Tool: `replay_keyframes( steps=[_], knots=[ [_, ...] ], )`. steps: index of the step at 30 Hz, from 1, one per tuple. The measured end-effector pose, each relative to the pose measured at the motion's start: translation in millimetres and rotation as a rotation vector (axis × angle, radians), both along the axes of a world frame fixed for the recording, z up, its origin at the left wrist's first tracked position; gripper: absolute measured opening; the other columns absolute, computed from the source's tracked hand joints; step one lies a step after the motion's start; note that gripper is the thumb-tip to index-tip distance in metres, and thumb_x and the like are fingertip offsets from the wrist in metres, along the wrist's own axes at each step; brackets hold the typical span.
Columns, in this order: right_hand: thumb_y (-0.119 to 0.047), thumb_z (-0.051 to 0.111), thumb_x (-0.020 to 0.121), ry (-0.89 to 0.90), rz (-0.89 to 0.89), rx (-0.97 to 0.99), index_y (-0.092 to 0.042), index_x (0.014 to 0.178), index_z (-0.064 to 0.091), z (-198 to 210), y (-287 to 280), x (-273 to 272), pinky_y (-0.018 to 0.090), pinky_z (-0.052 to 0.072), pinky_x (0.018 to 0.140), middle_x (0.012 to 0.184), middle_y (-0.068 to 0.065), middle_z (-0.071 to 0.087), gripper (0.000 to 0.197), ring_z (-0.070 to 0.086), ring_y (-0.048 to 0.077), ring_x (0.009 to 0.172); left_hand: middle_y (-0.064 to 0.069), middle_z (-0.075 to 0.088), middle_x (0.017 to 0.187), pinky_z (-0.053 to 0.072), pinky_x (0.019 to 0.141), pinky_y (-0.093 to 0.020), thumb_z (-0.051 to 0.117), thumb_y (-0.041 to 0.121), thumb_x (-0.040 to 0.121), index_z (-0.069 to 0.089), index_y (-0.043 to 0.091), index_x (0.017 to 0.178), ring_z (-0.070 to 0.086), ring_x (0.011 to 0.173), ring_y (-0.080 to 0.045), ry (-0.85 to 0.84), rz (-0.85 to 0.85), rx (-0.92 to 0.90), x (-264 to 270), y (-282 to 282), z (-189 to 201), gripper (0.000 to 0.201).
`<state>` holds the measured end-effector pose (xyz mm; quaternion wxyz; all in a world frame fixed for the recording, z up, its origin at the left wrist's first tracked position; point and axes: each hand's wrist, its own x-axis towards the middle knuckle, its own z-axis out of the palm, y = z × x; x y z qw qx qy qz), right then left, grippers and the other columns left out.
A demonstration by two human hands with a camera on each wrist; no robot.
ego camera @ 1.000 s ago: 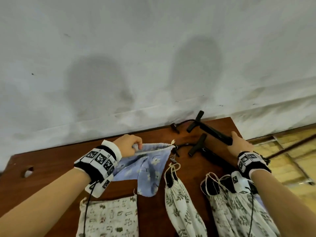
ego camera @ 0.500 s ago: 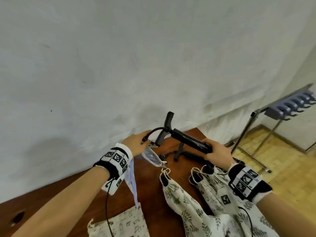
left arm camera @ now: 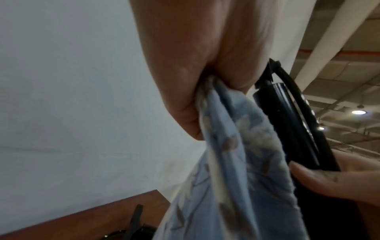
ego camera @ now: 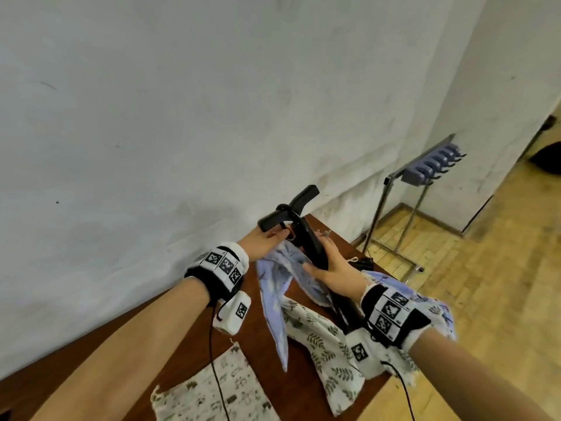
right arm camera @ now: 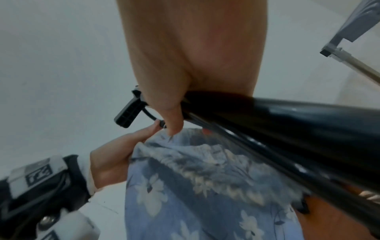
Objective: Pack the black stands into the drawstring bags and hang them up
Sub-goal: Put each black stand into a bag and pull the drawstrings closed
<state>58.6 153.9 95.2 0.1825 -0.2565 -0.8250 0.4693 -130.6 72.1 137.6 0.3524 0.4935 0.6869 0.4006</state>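
My right hand (ego camera: 326,264) grips the shaft of a black stand (ego camera: 308,238) and holds it steeply tilted above the table, T-shaped head up. In the right wrist view the stand (right arm camera: 287,123) runs under my palm (right arm camera: 185,65). My left hand (ego camera: 267,238) pinches the rim of a blue floral drawstring bag (ego camera: 273,287), which hangs limp right beside the shaft. The left wrist view shows my fingers (left arm camera: 195,81) bunching the bag (left arm camera: 236,178) against the stand (left arm camera: 287,129). I cannot tell if any part of the stand is inside the bag.
Leaf-print bags (ego camera: 321,338) with dark contents lie on the brown table (ego camera: 291,396), and a flat white patterned bag (ego camera: 218,390) lies nearer me. Another black stand (left arm camera: 135,224) lies on the table. A metal rack with blue hooks (ego camera: 431,165) stands right, on the wooden floor.
Both hands rose off the table. My right hand lifted the stand and tipped it steeply. My left hand raised the blue bag, which now hangs against the shaft. The head view swung right.
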Motion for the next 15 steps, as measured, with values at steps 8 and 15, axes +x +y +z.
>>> replay_keyframes(
  steps=[8,15],
  knots=[
    [-0.021,0.063,0.091,0.312,-0.263,-0.155,-0.017,0.126,0.045,2,-26,-7,0.006,0.046,0.072,0.103,-0.007,0.063,0.039,0.061,-0.013,0.083,-0.013,0.064,0.104,0.045,0.098,-0.034,0.052,0.010,0.096,0.063,-0.004,0.113,0.060,0.094,-0.018,-0.170,-0.008,0.090,25,0,0,0.025],
    [-0.023,0.078,0.078,0.396,-0.362,-0.391,-0.018,0.127,0.047,9,-18,-13,0.015,0.054,0.077,0.113,0.001,0.065,0.059,0.067,0.012,0.100,-0.009,0.067,0.101,0.049,0.099,-0.034,0.054,0.001,0.092,0.063,0.001,0.117,0.062,0.095,-0.016,-0.044,-0.129,0.073,39,6,1,0.027]
  ],
)
